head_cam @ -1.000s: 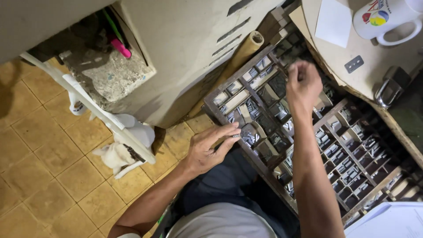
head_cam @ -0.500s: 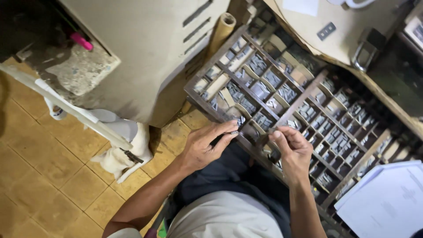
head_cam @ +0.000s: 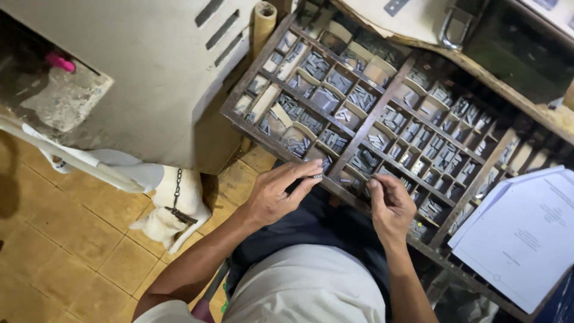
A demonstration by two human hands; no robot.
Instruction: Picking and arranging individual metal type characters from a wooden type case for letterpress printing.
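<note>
Head view, looking down on a seated person at a wooden type case (head_cam: 391, 113), a shallow drawer split into many small compartments of grey metal sorts. The left hand (head_cam: 276, 196) rests at the case's near rail, fingers curled, thumb and fingers closed on a short row of metal type (head_cam: 317, 177) at the fingertips; what backs the row inside the palm is hidden. The right hand (head_cam: 390, 206) sits over the near compartments just beside the left, fingers bent and pinched together; whether they hold a sort cannot be told.

Compared with the frame a second ago, the right hand has come back from a far compartment in the upper middle of the case to the near edge, close to the left hand, which has hardly moved. The return suggests, as a judgement, that a picked sort is being brought to the held row.

At left, a white dog (head_cam: 173, 206) with a chain collar lies on the tiled floor; printed paper sheets (head_cam: 526, 233) lie at right.
</note>
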